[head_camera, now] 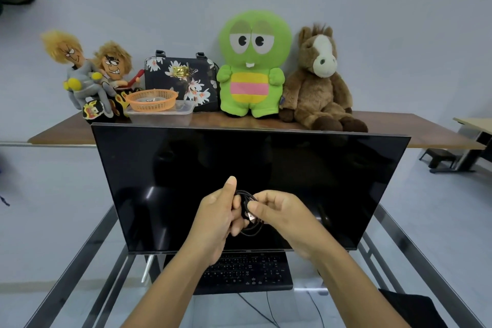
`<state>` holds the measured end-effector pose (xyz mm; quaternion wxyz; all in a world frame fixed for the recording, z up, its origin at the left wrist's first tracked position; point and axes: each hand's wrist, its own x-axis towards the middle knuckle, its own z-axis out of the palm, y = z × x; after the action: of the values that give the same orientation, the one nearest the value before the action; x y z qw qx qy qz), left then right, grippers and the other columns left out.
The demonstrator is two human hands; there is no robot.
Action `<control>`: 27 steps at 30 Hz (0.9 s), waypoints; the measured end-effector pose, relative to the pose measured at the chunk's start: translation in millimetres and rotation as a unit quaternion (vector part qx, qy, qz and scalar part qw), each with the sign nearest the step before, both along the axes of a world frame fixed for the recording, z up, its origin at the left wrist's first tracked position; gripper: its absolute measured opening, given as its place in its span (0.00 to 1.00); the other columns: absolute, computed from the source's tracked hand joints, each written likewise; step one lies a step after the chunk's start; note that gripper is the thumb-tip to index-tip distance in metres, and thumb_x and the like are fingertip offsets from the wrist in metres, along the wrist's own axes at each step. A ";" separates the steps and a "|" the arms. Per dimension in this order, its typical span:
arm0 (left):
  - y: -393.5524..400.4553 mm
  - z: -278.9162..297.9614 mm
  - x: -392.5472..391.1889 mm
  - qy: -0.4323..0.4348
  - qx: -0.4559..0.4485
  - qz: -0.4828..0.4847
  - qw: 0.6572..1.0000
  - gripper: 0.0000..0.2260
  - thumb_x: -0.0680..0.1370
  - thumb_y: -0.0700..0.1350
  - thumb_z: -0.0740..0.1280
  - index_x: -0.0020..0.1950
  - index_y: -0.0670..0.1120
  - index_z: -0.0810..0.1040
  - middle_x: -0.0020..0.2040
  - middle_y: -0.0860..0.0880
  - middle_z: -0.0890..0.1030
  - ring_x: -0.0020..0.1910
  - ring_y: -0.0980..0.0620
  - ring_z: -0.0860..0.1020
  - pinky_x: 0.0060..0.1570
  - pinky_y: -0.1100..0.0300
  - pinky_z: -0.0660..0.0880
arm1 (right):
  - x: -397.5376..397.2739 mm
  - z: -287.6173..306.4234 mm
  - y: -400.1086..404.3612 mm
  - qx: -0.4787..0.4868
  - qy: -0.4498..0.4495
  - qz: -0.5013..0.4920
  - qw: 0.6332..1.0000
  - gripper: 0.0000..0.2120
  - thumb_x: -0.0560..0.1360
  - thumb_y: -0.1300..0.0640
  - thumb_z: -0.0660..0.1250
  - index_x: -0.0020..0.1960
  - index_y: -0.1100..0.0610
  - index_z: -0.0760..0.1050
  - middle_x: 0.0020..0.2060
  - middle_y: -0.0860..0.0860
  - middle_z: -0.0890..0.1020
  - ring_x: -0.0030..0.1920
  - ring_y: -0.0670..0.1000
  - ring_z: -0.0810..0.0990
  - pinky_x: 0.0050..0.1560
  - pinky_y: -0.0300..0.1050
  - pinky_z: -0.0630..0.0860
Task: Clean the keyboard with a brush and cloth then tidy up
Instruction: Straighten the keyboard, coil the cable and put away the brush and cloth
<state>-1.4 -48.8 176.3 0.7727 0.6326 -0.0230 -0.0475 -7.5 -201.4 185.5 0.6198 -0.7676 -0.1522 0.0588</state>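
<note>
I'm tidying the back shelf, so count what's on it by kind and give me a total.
Plush toys: 4 (two dolls, green one, horse)
Bags: 1
Baskets: 1
Clear tubs: 1
Total: 7

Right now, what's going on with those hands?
Both hands up before the monitor: left hand grips coiled black cable, right hand pinches its plug end. Keyboard below, untouched. Nothing in the way.

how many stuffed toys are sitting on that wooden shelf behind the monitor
4: two spiky-haired dolls at the left end, green plush right of the floral bag, brown horse rightmost. Others may be hidden.
</note>
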 end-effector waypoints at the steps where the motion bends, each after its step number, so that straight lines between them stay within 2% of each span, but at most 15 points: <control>1: -1.2 -1.0 1.5 -0.012 0.011 0.000 1.000 0.21 0.79 0.60 0.57 0.34 0.45 0.67 0.27 0.45 0.74 0.24 0.51 0.66 0.45 0.52 0.77 | 1.7 -0.4 0.1 0.015 0.022 -0.001 1.000 0.09 0.80 0.56 0.65 0.47 0.61 0.80 0.40 0.52 0.83 0.44 0.46 0.81 0.54 0.43 0.77; 3: -3.3 -3.2 5.0 -0.032 0.021 0.006 0.999 0.21 0.79 0.59 0.57 0.36 0.44 0.71 0.30 0.43 0.77 0.25 0.50 0.70 0.40 0.55 0.76 | 5.7 -2.4 -0.8 0.077 0.080 -0.003 0.994 0.10 0.81 0.57 0.63 0.47 0.59 0.79 0.40 0.51 0.82 0.43 0.46 0.79 0.52 0.43 0.75; 5: -3.6 -5.8 9.2 -0.046 0.032 0.023 0.998 0.21 0.79 0.58 0.59 0.41 0.41 0.75 0.28 0.44 0.74 0.25 0.51 0.70 0.39 0.55 0.76 | 9.9 -4.6 -1.4 0.138 0.133 -0.013 0.981 0.10 0.81 0.57 0.62 0.56 0.60 0.79 0.41 0.50 0.82 0.42 0.46 0.80 0.53 0.43 0.74; 7: -3.2 -7.6 13.5 -0.050 0.040 0.035 0.997 0.20 0.80 0.56 0.59 0.45 0.40 0.77 0.28 0.45 0.73 0.24 0.52 0.71 0.39 0.55 0.76 | 12.4 -6.1 -2.7 0.183 0.155 -0.003 0.971 0.13 0.81 0.59 0.61 0.64 0.60 0.76 0.43 0.50 0.83 0.44 0.46 0.80 0.54 0.45 0.73; 9: -2.5 -9.1 17.8 -0.038 0.036 0.041 0.998 0.17 0.81 0.53 0.60 0.48 0.39 0.77 0.27 0.48 0.72 0.24 0.52 0.71 0.38 0.55 0.76 | 12.5 -8.9 -5.4 0.212 0.145 0.024 0.966 0.17 0.77 0.63 0.66 0.65 0.59 0.75 0.46 0.51 0.83 0.47 0.47 0.80 0.53 0.44 0.74; 11: -2.4 -10.7 20.6 -0.020 0.033 0.044 0.998 0.16 0.81 0.52 0.60 0.47 0.39 0.74 0.27 0.50 0.71 0.24 0.52 0.72 0.37 0.54 0.77 | 10.8 -10.8 -3.8 0.198 0.118 0.024 0.973 0.21 0.72 0.66 0.71 0.64 0.59 0.76 0.45 0.50 0.83 0.47 0.46 0.81 0.51 0.40 0.76; 12: -3.3 -11.6 21.0 -0.010 0.033 0.041 0.999 0.16 0.81 0.52 0.60 0.47 0.39 0.74 0.28 0.50 0.71 0.25 0.52 0.72 0.38 0.53 0.78 | 11.0 -13.4 -2.3 0.177 0.098 0.004 0.979 0.20 0.71 0.66 0.73 0.62 0.58 0.76 0.43 0.49 0.83 0.46 0.45 0.81 0.49 0.38 0.77; 15: -8.3 -16.5 19.3 0.039 0.007 -0.009 0.999 0.16 0.80 0.52 0.62 0.46 0.39 0.74 0.30 0.49 0.71 0.26 0.51 0.73 0.41 0.52 0.79 | 11.8 -17.5 4.0 0.101 0.027 -0.123 0.987 0.05 0.78 0.58 0.68 0.50 0.59 0.80 0.35 0.47 0.82 0.39 0.45 0.79 0.44 0.37 0.76; 17: -10.9 -21.1 18.0 0.061 -0.026 -0.063 0.996 0.13 0.80 0.50 0.63 0.44 0.41 0.75 0.30 0.49 0.72 0.29 0.52 0.74 0.42 0.54 0.78 | 14.0 -23.4 0.5 0.077 0.025 -0.186 0.979 0.13 0.80 0.53 0.63 0.45 0.61 0.79 0.32 0.49 0.80 0.36 0.47 0.76 0.44 0.42 0.75; 19: -13.7 -27.5 18.5 0.054 -0.026 -0.111 0.992 0.11 0.80 0.46 0.63 0.42 0.40 0.75 0.33 0.48 0.75 0.33 0.52 0.76 0.44 0.55 0.77 | 12.5 -27.7 -8.0 0.069 0.039 -0.213 0.974 0.14 0.81 0.52 0.62 0.45 0.60 0.80 0.32 0.49 0.80 0.36 0.47 0.77 0.46 0.46 0.76; 21: -18.4 -36.1 20.4 0.054 -0.021 -0.137 0.989 0.09 0.80 0.42 0.62 0.46 0.39 0.78 0.36 0.47 0.78 0.38 0.52 0.78 0.45 0.56 0.77 | 10.9 -34.8 -21.9 0.055 0.062 -0.219 0.972 0.13 0.81 0.52 0.63 0.46 0.58 0.81 0.33 0.49 0.82 0.38 0.47 0.79 0.48 0.47 0.77; 23: -27.4 -47.9 24.4 0.060 0.017 -0.148 0.987 0.08 0.80 0.40 0.63 0.48 0.40 0.80 0.39 0.47 0.80 0.41 0.52 0.79 0.45 0.57 0.77 | 9.5 -43.7 -40.5 0.031 0.086 -0.207 0.974 0.12 0.80 0.52 0.64 0.46 0.58 0.82 0.35 0.49 0.84 0.39 0.47 0.80 0.51 0.49 0.78; 25: -42.3 -61.5 29.1 0.051 0.118 -0.146 0.981 0.08 0.80 0.42 0.63 0.47 0.44 0.82 0.42 0.48 0.82 0.43 0.54 0.80 0.43 0.61 0.77 | 7.2 -56.7 -61.7 0.007 0.117 -0.194 0.974 0.11 0.80 0.54 0.64 0.49 0.59 0.82 0.36 0.49 0.84 0.39 0.46 0.80 0.53 0.48 0.78; 27: -60.6 -78.4 36.0 0.023 0.223 -0.146 0.964 0.06 0.79 0.45 0.65 0.47 0.49 0.82 0.42 0.51 0.82 0.42 0.56 0.79 0.41 0.64 0.74 | 4.6 -71.6 -82.9 -0.019 0.154 -0.198 0.968 0.10 0.81 0.55 0.64 0.51 0.58 0.82 0.36 0.48 0.85 0.38 0.44 0.80 0.49 0.43 0.76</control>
<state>34.7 -109.3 97.9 0.5969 0.7775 -0.0857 -0.1785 -2.9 -284.3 113.8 0.6202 -0.7758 0.1017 0.0555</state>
